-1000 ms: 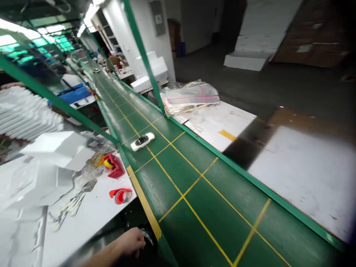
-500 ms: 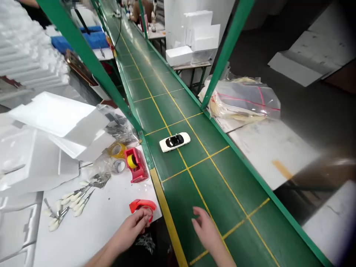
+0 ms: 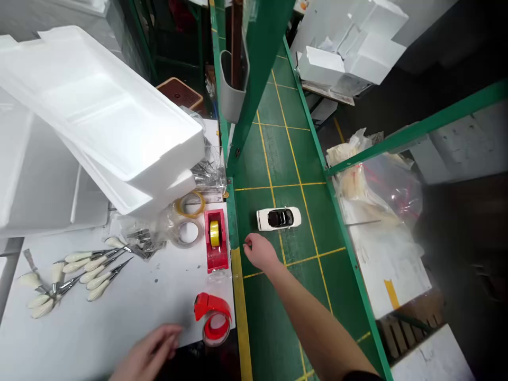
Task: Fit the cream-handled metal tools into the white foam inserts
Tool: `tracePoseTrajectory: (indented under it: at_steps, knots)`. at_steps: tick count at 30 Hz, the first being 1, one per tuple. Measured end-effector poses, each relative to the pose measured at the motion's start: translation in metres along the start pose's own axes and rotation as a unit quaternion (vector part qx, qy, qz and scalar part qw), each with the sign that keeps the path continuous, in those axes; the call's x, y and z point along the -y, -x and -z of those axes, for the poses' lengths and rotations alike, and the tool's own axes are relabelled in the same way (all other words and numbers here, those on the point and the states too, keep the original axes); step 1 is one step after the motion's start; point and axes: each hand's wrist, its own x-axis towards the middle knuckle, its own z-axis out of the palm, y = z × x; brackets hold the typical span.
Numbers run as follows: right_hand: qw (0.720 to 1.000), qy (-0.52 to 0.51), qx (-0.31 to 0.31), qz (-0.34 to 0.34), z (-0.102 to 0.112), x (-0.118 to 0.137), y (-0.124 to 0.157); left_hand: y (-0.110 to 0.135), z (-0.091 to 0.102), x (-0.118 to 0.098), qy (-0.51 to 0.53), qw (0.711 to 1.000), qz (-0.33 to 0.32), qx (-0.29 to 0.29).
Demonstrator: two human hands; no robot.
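Toy car: a white model car with a dark top, the toy car (image 3: 278, 218), stands upright on its wheels on the green conveyor belt (image 3: 289, 159), lying across the belt inside a cell of yellow lines. It looks small and stiff, probably fairly heavy for its size if it is die-cast, and its glossy paint may be a little slippery. The best hold looks to be a pinch on the two long sides of the body, away from the dark top, which may be the more delicate part.

Right hand: the right hand (image 3: 260, 251) is over the belt just beside the car's near end, not touching it. It holds nothing, and its fingers (image 3: 246, 241) curl loosely, pointing away from the car.

Left hand: the left hand (image 3: 148, 352) is at the lower edge of the view, over the white worktop (image 3: 159, 296). It is empty, with its fingers lightly spread, and is near a red tape cutter (image 3: 210, 307).

Worktop: a red tape dispenser (image 3: 216, 259) with a yellow tape roll (image 3: 215, 234) stands by the belt edge. White-handled metal tools (image 3: 91, 275) lie in a loose row, and white foam trays (image 3: 99, 106) are stacked above them.
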Motion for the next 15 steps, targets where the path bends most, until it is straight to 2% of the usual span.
tracePoseTrajectory:
  at_steps: [1, 2, 4, 5, 8, 9, 11, 13, 15]
  knots:
    - [0.990, -0.121, -0.018, -0.067, -0.010, -0.004, -0.002, -0.006, -0.004, -0.028, -0.016, 0.998, -0.046, 0.037]
    - [0.965, -0.225, -0.041, -0.129, -0.018, -0.010, -0.003, -0.016, -0.008, -0.060, -0.036, 0.991, -0.103, 0.071]
    - [0.899, -0.366, -0.110, -0.213, -0.029, -0.027, -0.001, -0.047, -0.018, -0.128, -0.081, 0.970, -0.210, 0.090]
    - [0.871, -0.407, -0.152, -0.231, -0.031, -0.036, 0.000, -0.068, -0.023, -0.161, -0.096, 0.960, -0.247, 0.089]
    - [0.778, -0.512, -0.262, -0.253, -0.025, -0.065, 0.001, -0.153, -0.041, -0.239, -0.193, 0.931, -0.310, 0.001]
    - [0.749, -0.540, -0.286, -0.256, -0.020, -0.073, 0.000, -0.185, -0.047, -0.258, -0.243, 0.917, -0.315, -0.021]
    - [0.708, -0.579, -0.314, -0.255, -0.008, -0.088, -0.005, -0.247, -0.057, -0.287, -0.272, 0.914, -0.299, -0.036]
    - [0.674, -0.613, -0.329, -0.250, 0.001, -0.098, -0.013, -0.300, -0.067, -0.307, -0.298, 0.913, -0.278, -0.028]
    - [0.630, -0.661, -0.330, -0.240, 0.007, -0.103, -0.022, -0.340, -0.076, -0.319, -0.319, 0.913, -0.254, -0.001]
